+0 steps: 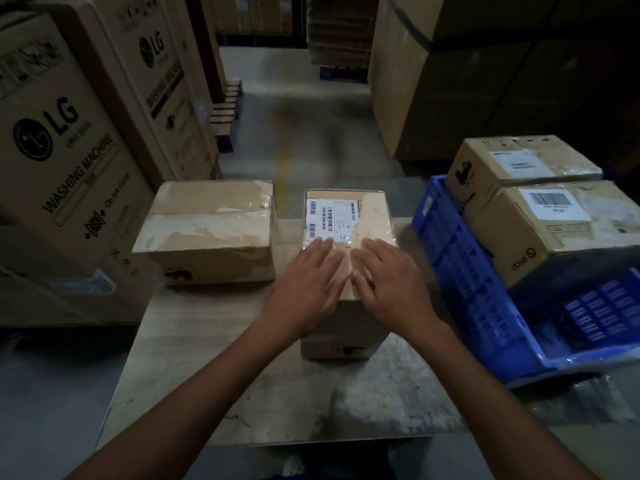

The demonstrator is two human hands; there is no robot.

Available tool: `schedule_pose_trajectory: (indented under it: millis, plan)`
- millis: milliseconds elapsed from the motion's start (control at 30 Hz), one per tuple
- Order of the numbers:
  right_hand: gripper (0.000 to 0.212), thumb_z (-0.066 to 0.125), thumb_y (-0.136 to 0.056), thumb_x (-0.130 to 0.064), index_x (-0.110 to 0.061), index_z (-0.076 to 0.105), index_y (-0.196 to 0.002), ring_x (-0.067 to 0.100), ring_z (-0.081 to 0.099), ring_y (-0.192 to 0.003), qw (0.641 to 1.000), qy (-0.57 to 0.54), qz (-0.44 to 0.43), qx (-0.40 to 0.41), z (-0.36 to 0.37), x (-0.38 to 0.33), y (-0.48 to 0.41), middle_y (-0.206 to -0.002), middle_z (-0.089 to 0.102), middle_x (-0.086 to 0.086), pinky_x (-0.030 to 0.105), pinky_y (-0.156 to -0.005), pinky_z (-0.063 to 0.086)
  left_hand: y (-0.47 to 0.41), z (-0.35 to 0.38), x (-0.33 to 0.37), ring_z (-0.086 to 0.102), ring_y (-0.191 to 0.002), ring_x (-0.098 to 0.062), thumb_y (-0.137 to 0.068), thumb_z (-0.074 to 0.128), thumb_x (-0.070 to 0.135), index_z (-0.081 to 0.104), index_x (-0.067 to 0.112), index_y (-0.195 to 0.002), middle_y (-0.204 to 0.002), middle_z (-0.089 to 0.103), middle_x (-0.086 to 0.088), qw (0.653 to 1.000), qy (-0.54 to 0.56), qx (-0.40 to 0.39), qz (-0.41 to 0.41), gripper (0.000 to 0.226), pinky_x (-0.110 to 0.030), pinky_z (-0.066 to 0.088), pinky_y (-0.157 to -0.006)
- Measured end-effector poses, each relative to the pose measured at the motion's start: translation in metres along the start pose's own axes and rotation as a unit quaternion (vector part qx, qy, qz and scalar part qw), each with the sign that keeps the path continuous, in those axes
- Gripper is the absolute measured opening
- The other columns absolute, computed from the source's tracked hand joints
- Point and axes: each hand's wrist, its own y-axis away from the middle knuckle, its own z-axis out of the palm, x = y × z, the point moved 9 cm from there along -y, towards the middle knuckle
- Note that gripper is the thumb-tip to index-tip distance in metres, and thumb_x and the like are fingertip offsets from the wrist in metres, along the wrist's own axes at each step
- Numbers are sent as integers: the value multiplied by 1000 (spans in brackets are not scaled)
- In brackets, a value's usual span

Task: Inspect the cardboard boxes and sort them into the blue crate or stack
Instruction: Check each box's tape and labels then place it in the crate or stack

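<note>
Four small cardboard boxes: two on the desk, two in the blue crate at right. The left hand and right hand rest flat on the labelled box mid-desk, fingers straight, each grip clamped on nothing. A plain box sits beside it; two LG cartons stand left

Front carton, left of frame: "LG" with round logo, "WASHING MACHINE" running up the face. A small line beside it seems to read "Do not clamp".
Rear carton, upper left: "LG" and "WASHING MACHINE" again, fainter.
Near box in crate, right — "pico" printed upside down on its side. Barcode label on top, digits too small.
Far box, right: white label, unreadable.
Centre box — shipping label with several barcodes, print illegible.
</note>
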Motion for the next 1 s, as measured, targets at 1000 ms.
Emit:
schedule_pose_trajectory:
  millis: [1000]
  plan:
    - [71,35,-101,-60,-24,18,-159,24,8,-156,994,7,107,-27,11,6,-35,-169,14,2,56,-122,4,-42,-7,-46,53,-121,-13,-105,45,24,42,20,-144,-138,52,0,889,370,126,-240,39,-19,45,-88]
